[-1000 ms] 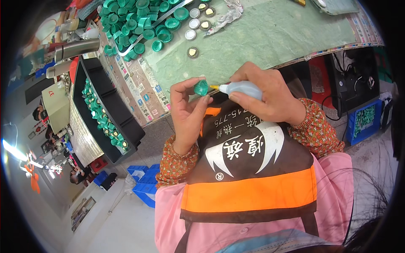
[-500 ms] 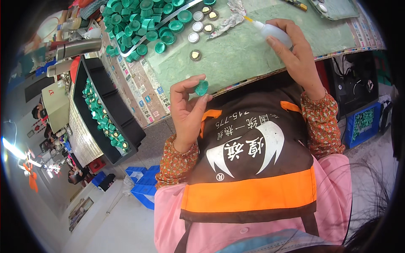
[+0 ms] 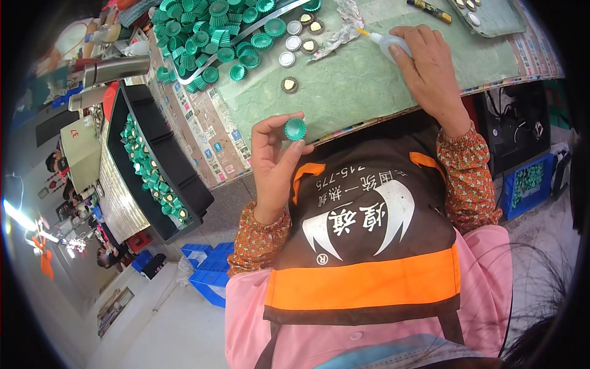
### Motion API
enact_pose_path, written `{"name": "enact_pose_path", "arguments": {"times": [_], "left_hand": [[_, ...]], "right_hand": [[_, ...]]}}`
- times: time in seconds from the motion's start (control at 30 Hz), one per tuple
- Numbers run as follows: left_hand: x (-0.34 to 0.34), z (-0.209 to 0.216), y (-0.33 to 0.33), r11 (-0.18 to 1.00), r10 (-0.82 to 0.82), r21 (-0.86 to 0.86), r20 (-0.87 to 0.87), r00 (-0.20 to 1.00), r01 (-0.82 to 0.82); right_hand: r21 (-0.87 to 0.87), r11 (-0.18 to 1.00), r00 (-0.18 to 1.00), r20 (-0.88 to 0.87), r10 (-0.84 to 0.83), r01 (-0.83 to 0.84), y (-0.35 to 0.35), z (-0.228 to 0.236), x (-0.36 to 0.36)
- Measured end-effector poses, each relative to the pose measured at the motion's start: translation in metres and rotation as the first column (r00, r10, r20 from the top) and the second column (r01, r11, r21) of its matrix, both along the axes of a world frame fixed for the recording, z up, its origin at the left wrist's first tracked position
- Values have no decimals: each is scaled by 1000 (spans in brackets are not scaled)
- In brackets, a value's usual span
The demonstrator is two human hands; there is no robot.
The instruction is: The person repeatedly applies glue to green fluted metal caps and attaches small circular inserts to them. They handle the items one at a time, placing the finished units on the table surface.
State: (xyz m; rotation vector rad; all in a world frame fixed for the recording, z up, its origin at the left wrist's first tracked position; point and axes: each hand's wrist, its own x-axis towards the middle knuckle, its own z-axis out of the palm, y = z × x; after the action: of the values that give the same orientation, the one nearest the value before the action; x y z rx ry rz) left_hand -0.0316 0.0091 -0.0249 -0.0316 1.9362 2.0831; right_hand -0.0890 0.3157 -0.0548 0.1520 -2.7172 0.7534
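Near the table's front edge, my left hand (image 3: 273, 157) pinches a small green fluted cup (image 3: 295, 130) between thumb and fingertips, its hollow side facing up toward me. My right hand (image 3: 433, 77) is closed around a translucent white squeeze bottle (image 3: 391, 45), whose yellow tip points left beside a crumpled whitish tissue (image 3: 338, 39). Between the hands, on the green mat (image 3: 356, 89), lie several small round fluted pieces. Some are plain silver discs (image 3: 287, 59); others, such as the dark cap (image 3: 289, 85), carry a cream-coloured centre.
A heap of green fluted cups (image 3: 209, 27) fills a clear tray at the far left. Left of the table stands a black bin (image 3: 184, 197) with more green pieces. At the far right are a black-and-gold tube (image 3: 430, 10) and a green tray (image 3: 501, 21). Blue crates (image 3: 212, 270) sit below.
The green cup has turned in my left hand so its hollow shows more fully. My right hand has tilted, with the bottle now more covered by the fingers. The whole view has shifted slightly.
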Motion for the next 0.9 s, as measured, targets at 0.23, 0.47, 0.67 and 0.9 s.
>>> {"name": "enact_pose_path", "arguments": {"times": [0.23,0.47,0.67,0.9], "left_hand": [[-3,1,-7,994,73,81,59,996,-77],[-5,11,-9,985,131,112,30,991,-134],[0,8,-18,982,129,128,89,988,-139],[7,4,-19,940,21,323,272,962,-111]], "right_hand": [[72,996,967,-243,73,-57,-28,16,-9],[-72,926,926,-104,362,-370,-114,10,-16],[32,911,912,-16,411,-410,-126,-1,-27],[-168,875,891,-96,443,-453,-103,19,-2]]}}
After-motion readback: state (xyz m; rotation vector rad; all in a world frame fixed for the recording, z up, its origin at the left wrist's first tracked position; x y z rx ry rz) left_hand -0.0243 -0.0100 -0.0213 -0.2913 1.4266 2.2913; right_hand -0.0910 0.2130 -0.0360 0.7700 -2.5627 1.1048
